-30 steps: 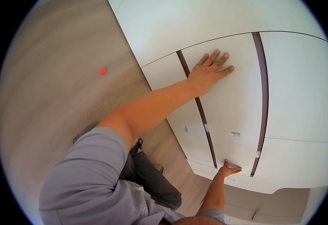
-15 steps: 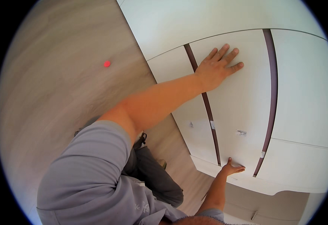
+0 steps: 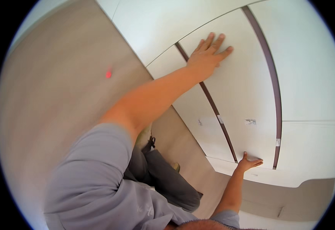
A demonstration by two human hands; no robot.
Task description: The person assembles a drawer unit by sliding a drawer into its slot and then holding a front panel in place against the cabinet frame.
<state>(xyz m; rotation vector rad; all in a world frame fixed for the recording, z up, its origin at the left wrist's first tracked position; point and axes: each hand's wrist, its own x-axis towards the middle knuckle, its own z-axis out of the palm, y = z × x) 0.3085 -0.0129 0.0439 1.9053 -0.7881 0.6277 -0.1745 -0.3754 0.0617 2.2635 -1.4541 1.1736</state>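
My left hand (image 3: 207, 58) lies flat with spread fingers on the white middle drawer front (image 3: 234, 92) of a cabinet, near its upper end. At the lower end of that same front, my right hand (image 3: 248, 163) rests against the edge, thumb and fingers apart. Nothing shows held in either hand. Dark brown grooves (image 3: 269, 53) run along both sides of the front. A small silvery label (image 3: 250, 121) sits on it between the hands.
A small red round object (image 3: 108, 74) lies on the wood-look floor (image 3: 60, 96) at the left. My bent leg in dark trousers (image 3: 167, 176) is beside the cabinet. Further white panels (image 3: 309, 84) extend to the right. A recess (image 3: 290, 199) shows at the lower right.
The whole view has turned, so the cabinet appears more tilted. Both hands stay on the same drawer front; the left fingers look slightly closer together.
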